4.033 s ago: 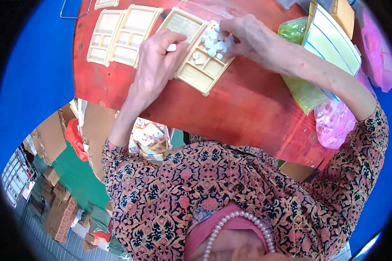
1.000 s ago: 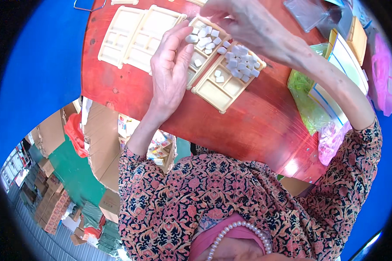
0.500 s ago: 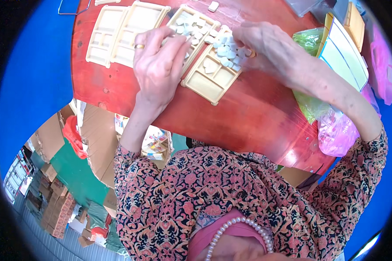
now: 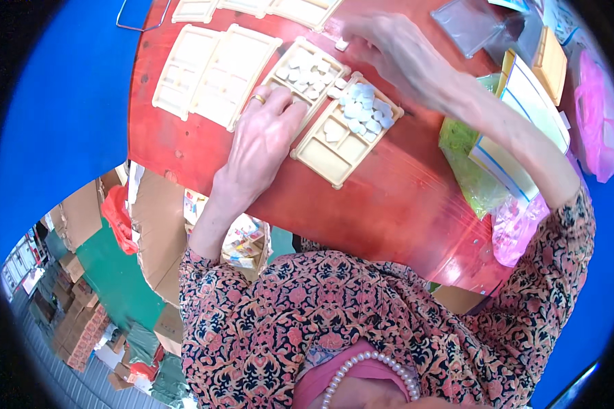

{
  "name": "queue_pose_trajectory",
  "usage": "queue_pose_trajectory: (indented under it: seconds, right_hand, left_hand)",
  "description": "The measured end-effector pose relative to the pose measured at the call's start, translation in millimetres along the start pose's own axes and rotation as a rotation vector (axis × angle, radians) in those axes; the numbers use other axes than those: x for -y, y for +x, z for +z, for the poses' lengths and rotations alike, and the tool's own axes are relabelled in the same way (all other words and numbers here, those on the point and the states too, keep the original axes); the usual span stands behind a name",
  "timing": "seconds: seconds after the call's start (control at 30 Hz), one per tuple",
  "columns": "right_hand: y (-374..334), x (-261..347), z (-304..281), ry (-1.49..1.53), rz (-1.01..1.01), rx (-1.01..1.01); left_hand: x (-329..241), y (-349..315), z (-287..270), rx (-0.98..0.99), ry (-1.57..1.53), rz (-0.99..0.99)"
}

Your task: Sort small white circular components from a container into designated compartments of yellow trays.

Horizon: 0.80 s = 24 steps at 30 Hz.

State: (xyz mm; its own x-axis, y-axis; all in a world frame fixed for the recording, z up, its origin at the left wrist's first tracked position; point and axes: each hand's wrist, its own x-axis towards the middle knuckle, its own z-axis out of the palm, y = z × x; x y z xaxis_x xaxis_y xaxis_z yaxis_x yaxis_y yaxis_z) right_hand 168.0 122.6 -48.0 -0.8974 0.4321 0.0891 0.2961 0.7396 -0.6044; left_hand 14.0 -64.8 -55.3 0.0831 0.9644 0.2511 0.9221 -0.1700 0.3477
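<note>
Two cream compartment trays lie side by side in the middle of the red table. The left tray [image 4: 325, 61] has small white pieces [image 4: 307, 71] heaped in its far part. My left hand [image 4: 260, 140], wearing a ring, rests over its near end with fingers curled down and tips hidden. In the right tray [image 4: 320, 162] lie pale bluish-white pieces [image 4: 366, 109] and one white piece [image 4: 333, 130] in a smaller compartment. My right hand [image 4: 396, 51] is beyond the trays, blurred, its fingers close to a lone white piece [image 4: 341, 44] on the table.
More cream trays [image 4: 228, 78] lie to the left, and others [image 4: 303, 10] stand along the far side. At the right are a green plastic bag [image 4: 467, 146], a white sheet with blue lines [image 4: 518, 123], pink bags [image 4: 518, 228] and a clear plastic box [image 4: 467, 24].
My right hand has left the right tray and moved away toward the lone white piece. My left hand has lowered onto the left tray's near end. The view has shifted, showing more far trays.
</note>
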Motion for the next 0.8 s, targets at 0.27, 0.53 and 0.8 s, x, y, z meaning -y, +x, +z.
queue_pose_trajectory:
  seconds: [0.27, 0.53, 0.8]
  right_hand:
    - [23.4, -15.3, 7.6, 0.263, -0.167, -0.121]
    - [37.2, 13.2, 13.3, 0.169, -0.129, -0.095]
    - [7.0, 22.8, -25.4, 0.183, -0.137, 0.079]
  left_hand:
    - [2.7, 9.6, -3.0, 0.057, 0.029, 0.006]
    - [14.1, 32.6, -13.7, -0.260, -0.106, -0.133]
    - [1.1, 41.8, -7.9, -0.218, -0.063, -0.079]
